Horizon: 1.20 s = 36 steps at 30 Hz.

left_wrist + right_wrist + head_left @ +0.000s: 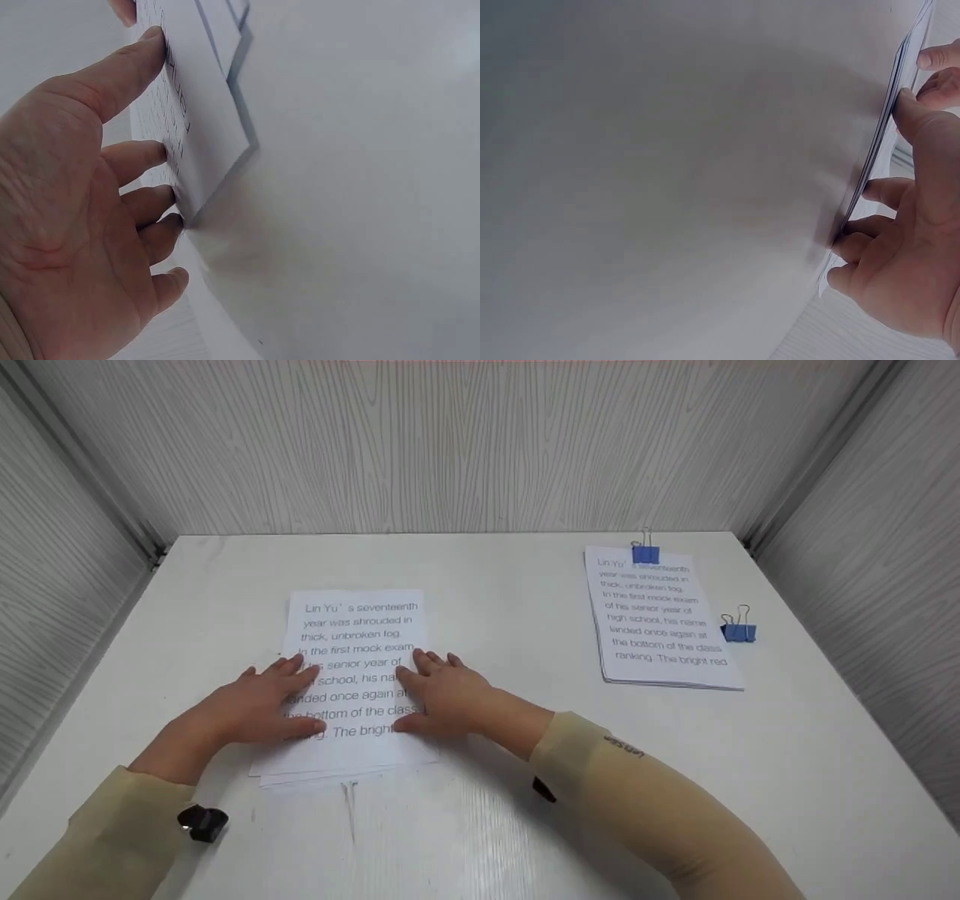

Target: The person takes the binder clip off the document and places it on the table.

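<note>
A stack of printed sheets (360,630) lies left of the middle of the table, its lower edges slightly uneven and fanned. My left hand (259,701) rests along the stack's left side, fingers spread and thumb on the lower text. On the opposite side, my right hand (450,697) touches the right edge with fingertips and thumb. In the left wrist view, the left hand (82,195) has its fingertips at the paper (202,135), whose corners are offset. The right wrist view has the right hand's (907,240) fingertips against the layered edge of the stack (874,142).
A second printed stack (660,622) lies at the right, with a blue binder clip (646,555) at its top edge. Another blue binder clip (740,633) is at its right edge; whether it grips the paper I cannot tell. Wood-grain panels (450,442) enclose the white table (510,577).
</note>
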Available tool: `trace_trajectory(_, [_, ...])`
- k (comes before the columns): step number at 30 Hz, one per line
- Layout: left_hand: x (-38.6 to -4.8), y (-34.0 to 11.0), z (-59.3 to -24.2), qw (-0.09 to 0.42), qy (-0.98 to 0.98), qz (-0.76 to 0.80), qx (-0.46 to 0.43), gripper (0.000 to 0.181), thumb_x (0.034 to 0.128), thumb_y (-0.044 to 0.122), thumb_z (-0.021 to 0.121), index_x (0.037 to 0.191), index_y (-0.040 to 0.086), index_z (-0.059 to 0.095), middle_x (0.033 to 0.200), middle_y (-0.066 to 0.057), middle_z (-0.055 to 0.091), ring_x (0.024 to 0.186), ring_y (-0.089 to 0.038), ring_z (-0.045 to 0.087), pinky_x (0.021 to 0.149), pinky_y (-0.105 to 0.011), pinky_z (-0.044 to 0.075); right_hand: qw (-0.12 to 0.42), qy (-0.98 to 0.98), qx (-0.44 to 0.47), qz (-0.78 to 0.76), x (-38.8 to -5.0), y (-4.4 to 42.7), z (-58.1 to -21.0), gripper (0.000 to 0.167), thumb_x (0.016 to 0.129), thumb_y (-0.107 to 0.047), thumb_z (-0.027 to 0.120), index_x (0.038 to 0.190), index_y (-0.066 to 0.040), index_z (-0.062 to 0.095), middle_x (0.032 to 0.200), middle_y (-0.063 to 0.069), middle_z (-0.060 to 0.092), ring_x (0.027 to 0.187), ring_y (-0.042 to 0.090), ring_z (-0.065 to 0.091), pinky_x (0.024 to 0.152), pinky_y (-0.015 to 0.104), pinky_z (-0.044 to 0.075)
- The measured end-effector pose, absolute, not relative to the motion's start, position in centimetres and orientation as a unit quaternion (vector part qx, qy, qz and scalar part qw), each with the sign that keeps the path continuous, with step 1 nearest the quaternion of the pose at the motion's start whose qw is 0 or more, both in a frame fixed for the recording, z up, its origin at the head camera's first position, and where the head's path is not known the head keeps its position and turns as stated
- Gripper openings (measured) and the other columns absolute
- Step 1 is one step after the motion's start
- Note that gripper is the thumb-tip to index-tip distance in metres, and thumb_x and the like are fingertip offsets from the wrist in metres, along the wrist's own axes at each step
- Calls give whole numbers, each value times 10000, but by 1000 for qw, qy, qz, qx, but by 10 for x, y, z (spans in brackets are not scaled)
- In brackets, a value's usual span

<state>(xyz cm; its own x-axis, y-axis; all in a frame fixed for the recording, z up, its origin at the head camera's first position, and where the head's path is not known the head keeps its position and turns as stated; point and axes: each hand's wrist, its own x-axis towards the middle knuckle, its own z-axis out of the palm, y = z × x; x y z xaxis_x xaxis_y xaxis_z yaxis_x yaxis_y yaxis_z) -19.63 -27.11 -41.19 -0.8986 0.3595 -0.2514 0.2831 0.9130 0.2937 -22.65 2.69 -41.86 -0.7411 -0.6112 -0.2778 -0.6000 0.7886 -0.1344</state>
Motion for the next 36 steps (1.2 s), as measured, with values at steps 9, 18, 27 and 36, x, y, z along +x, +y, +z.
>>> trace_trajectory(9, [-200, -276, -411, 169, 968, 116, 146, 1016, 899, 581, 770, 1641, 25, 355, 1691, -312, 231, 1560, -531, 182, 1210, -746, 143, 154, 932, -326, -27, -226, 19, -419, 884, 1023, -675, 537, 1709, -198, 248, 1766, 130, 157, 1629, 283, 141, 1310, 467, 129])
trace_trajectory(18, [-201, -271, -405, 179, 971, 89, 133, 1027, 883, 615, 768, 1641, 49, 369, 1692, -297, 248, 1527, -588, 206, 1152, -795, 231, 159, 935, -310, -67, -226, 23, -421, 891, 1002, -679, 580, 1706, -236, 263, 1772, 85, 148, 1633, 251, 121, 1313, 433, 111])
trace_trajectory(27, [-201, -266, -398, 177, 974, 70, 123, 1006, 871, 576, 801, 1623, 37, 406, 1664, -314, 300, 1489, -625, 258, 1167, -776, 234, 140, 940, -295, -100, -232, 39, -418, 923, 987, -678, 610, 1713, -261, 222, 1779, 69, 109, 1638, 247, 82, 1313, 437, 90])
trace_trajectory(36, [-199, -228, -382, 75, 982, 61, 160, 920, 945, 588, 711, 1584, -20, 450, 1595, -304, 440, 1500, -462, 392, 1237, -660, 234, 89, 953, -271, -102, -238, 124, -400, 905, 1002, -667, 601, 1708, -225, 247, 1766, 123, 121, 1627, 327, 113, 1303, 490, 126])
